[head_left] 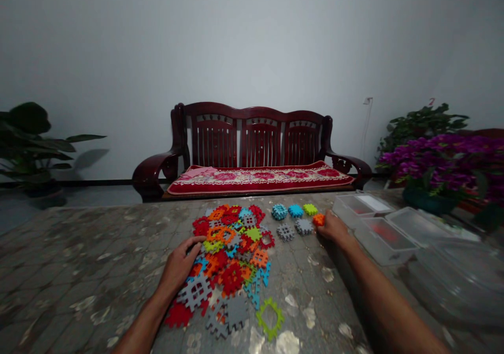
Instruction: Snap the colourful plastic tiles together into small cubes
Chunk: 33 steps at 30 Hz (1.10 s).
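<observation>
A heap of toothed plastic puzzle tiles point(232, 278) in red, orange, grey, blue and green lies in the middle of the table. At the heap's left edge rests my left hand point(181, 262), its fingers stretched out and touching the tiles, holding nothing that shows. My right hand point(334, 230) is closed on an orange toothed tile point(318, 219), right of the sorted tiles. Beside it are a grey stack point(304, 227), another grey stack point(285, 232), a blue stack point(295, 210), a grey-blue stack point(279, 212) and green tiles point(310, 209).
Clear plastic boxes point(388, 238) with red contents and a large transparent container point(460, 280) stand on the right of the patterned table point(79, 270). Purple flowers in a green pot point(429, 201) are behind them. A wooden bench point(260, 133) stands beyond the table.
</observation>
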Available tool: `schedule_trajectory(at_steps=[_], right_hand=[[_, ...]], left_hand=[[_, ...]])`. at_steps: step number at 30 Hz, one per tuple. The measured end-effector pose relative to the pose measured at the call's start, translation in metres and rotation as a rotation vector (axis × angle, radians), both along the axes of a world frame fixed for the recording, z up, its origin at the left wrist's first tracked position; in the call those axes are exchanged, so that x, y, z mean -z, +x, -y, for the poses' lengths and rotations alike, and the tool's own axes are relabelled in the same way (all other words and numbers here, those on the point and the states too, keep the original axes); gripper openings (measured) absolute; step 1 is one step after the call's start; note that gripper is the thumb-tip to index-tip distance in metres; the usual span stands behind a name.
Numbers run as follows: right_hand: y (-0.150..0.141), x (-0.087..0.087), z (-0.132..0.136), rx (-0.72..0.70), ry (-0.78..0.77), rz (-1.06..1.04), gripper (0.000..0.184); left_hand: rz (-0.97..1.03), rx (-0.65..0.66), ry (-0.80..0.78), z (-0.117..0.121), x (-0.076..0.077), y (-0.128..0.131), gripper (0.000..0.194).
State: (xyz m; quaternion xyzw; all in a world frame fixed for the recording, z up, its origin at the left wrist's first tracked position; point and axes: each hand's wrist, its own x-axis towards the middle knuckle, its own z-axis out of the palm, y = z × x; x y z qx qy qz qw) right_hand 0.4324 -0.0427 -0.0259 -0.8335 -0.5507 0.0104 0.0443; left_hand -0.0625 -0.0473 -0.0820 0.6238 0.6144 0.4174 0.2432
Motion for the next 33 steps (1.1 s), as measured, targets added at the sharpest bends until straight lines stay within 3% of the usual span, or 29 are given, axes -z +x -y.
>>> schedule_trajectory(at_steps=[24, 33], right_hand=[[0.001, -0.004, -0.046, -0.002, -0.008, -0.052, 0.05], [0.006, -0.006, -0.037, 0.029, -0.035, -0.062, 0.048]], left_hand=[[-0.009, 0.004, -0.003, 0.001, -0.001, 0.0, 0.046], [-0.015, 0.001, -0.01, 0.0, -0.001, -0.001, 0.046]])
